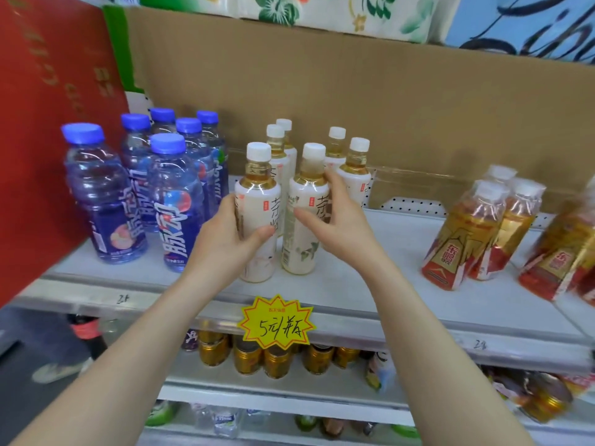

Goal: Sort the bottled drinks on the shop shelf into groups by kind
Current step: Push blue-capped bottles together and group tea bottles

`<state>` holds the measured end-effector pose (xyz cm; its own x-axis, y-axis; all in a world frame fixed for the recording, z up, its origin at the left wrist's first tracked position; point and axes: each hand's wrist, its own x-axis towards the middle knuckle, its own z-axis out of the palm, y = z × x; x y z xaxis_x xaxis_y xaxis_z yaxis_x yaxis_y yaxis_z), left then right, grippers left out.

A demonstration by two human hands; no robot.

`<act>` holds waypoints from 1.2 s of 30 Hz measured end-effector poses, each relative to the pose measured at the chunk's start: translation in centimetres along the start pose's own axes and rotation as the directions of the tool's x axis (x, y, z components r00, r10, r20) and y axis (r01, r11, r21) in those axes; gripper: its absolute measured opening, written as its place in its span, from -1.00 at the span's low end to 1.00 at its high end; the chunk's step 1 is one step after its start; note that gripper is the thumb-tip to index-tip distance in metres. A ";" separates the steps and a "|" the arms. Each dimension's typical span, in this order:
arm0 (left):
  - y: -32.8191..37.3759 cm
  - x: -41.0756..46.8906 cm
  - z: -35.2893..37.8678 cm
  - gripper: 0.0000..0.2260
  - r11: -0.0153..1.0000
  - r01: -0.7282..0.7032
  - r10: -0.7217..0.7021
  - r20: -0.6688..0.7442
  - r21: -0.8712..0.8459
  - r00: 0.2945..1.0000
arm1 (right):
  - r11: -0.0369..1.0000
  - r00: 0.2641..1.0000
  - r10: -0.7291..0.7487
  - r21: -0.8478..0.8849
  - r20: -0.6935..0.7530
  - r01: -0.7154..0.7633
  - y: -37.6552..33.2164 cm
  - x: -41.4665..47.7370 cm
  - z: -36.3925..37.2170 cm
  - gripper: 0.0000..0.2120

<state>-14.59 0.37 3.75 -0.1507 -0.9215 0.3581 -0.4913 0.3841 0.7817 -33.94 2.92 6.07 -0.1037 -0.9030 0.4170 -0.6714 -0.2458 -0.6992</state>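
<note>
left hand [225, 243]: wraps white-sleeved plastic tea bottle [259, 191], mid-body
right hand [341, 226]: thumb and fingers clasp twin bottle [307, 194]
where: both upright, centre front of white shelf [402, 252]
handling: likely full, heavyish, stiff; sleeve probably slick, so take mid-body

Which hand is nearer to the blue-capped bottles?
Left. The left hand holds a white tea bottle right beside the blue-capped bottles; the right hand holds the next tea bottle, farther to the right.
</note>
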 end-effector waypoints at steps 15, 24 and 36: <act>3.2 -2.3 3.6 -0.33 0.844 -0.393 0.508 -0.309 0.364 0.804 | 0.980 0.953 0.149 -0.092 -0.265 -0.179 4.6 2.4 -3.9 -0.29; 6.5 0.0 9.0 -0.16 0.916 -0.194 0.274 -0.195 0.351 0.942 | 0.937 0.914 0.165 -0.231 -0.371 -0.263 9.6 3.8 -6.0 -0.40; 6.5 -0.6 8.5 -0.18 0.933 -0.182 0.256 -0.218 0.310 0.942 | 0.956 0.927 -0.106 -0.292 -0.359 -0.003 6.5 5.8 -1.8 -0.25</act>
<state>-25.03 2.89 4.26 -0.0804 -0.7565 0.6490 -0.6967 0.5083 0.5062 -40.21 -3.30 5.00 -0.2880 -0.6848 0.6695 -0.8563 -0.1289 -0.5002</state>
